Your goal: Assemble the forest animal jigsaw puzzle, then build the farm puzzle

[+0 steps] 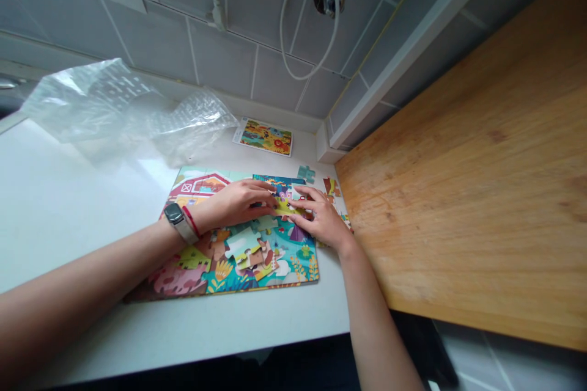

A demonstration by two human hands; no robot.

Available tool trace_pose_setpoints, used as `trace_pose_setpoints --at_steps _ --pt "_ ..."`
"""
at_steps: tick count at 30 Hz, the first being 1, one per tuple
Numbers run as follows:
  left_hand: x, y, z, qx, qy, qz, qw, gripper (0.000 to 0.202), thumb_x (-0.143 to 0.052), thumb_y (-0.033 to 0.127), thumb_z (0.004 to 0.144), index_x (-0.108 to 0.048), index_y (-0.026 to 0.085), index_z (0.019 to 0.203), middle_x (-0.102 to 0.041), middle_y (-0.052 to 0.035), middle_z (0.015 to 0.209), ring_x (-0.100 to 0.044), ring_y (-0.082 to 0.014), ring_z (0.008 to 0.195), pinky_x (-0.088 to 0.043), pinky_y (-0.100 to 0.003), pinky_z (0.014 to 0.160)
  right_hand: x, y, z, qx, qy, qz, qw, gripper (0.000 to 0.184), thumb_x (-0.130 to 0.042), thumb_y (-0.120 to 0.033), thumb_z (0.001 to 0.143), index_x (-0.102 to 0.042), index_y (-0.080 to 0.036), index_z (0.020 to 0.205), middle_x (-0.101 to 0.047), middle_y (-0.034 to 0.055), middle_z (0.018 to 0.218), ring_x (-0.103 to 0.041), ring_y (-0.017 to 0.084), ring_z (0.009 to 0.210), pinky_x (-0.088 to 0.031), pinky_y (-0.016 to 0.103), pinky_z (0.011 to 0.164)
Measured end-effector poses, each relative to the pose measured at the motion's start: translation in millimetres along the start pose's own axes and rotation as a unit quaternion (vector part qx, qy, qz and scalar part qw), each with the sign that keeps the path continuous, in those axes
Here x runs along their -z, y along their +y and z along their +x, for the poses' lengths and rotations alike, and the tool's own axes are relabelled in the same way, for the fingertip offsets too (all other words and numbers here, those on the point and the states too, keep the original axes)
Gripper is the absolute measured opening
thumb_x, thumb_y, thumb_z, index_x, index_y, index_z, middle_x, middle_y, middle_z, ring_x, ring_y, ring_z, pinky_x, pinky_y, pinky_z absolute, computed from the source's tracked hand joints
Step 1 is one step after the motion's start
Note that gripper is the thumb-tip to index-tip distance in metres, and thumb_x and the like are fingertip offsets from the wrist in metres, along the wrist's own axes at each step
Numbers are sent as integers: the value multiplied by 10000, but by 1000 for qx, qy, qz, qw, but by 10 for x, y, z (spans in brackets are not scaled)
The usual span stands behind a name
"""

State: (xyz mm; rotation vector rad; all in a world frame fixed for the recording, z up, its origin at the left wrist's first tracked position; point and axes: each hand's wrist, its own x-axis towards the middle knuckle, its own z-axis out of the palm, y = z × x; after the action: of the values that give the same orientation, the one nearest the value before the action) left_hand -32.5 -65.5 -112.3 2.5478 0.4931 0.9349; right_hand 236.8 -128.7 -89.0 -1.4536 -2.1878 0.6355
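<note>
single head cam, looks fwd & down, close over white counter (68, 214), jigsaw puzzle (275, 263) mid-frame

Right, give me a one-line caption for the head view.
Left hand and right hand meet over a yellow jigsaw piece on a colourful puzzle board, on a white counter beside a wooden worktop.

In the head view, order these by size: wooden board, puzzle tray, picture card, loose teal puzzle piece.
Wooden board, puzzle tray, picture card, teal puzzle piece. The board looks nearer the camera, so its lead is unsure.
</note>
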Motion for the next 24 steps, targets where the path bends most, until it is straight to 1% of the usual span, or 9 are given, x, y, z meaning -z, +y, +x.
trace_pose_setpoints --at_steps 2,5,7,10,13,15,17,19,24 --pt "-24 -13 -9 -15 -8 12 1000 238 -598 352 1057 -772 191 1083 -791 -124 1143 -746 -242 1134 -600 -340 959 12 10 -6 -4 1 1 1000 328 -814 -301 896 -802 -300 1224 -629 87 1476 -554 287 1401 -429 519 1226" --pt "-28 -10 0 -27 -24 7 999 205 -619 326 1047 -774 192 1042 -798 -116 1139 -750 -237 1131 -590 -340 987 18 19 -8 -12 0 -3 1000 331 -824 -320 890 -804 -302 1220 -623 88 1484 -552 291 1405 -421 528 1233" --pt "-12 4 14 -21 -32 -3 999 182 -644 313 1033 -774 189 1003 -800 -107 1138 -753 -234 1118 -583 -341 1000 20 17 -5 -21 -5 -5 1000 339 -830 -329 885 -803 -303 1222 -609 92 1498 -540 298 1420 -411 533 1240" --pt "8 17 29 -9 -38 -13 999 142 -679 300 1012 -780 201 1006 -805 -90 1142 -751 -234 1124 -577 -344 1006 21 15 0 -31 -9 -4 999 347 -841 -345 876 -804 -307 1219 -591 95 1518 -523 309 1438 -397 541 1248" --pt "4 6 28 -20 -50 -17 998 120 -686 285 1007 -783 214 1004 -807 -76 1149 -727 -242 1178 -556 -368 1047 18 34 2 -34 -6 0 999 335 -840 -358 879 -808 -309 1208 -595 95 1513 -524 311 1435 -397 541 1246" --pt "-9 -4 22 -22 -53 -16 998 121 -687 285 1006 -779 208 995 -793 -85 1196 -715 -244 1193 -545 -383 1060 15 58 1 -33 0 1 999 313 -834 -350 885 -813 -312 1194 -606 93 1500 -530 307 1427 -402 537 1241" --pt "-17 -6 17 -9 -56 -9 998 134 -696 305 1000 -773 197 979 -764 -103 1267 -713 -248 1182 -546 -392 1043 17 84 -3 -30 5 2 1000 299 -838 -342 881 -818 -318 1179 -614 89 1490 -535 304 1421 -407 531 1234" --pt "-11 0 16 8 -63 -2 998 152 -705 328 995 -766 191 971 -744 -113 1299 -712 -253 1175 -545 -396 1026 22 102 -6 -28 4 6 1000 301 -845 -343 875 -820 -318 1174 -616 87 1487 -538 302 1419 -411 523 1229" --pt "102 -6 47 15 -73 -15 997 154 -691 333 1003 -773 205 982 -770 -95 1227 -705 -243 1184 -536 -382 1034 30 92 -5 -27 8 14 1000 294 -846 -344 873 -825 -308 1163 -625 97 1477 -559 297 1400 -426 519 1216"
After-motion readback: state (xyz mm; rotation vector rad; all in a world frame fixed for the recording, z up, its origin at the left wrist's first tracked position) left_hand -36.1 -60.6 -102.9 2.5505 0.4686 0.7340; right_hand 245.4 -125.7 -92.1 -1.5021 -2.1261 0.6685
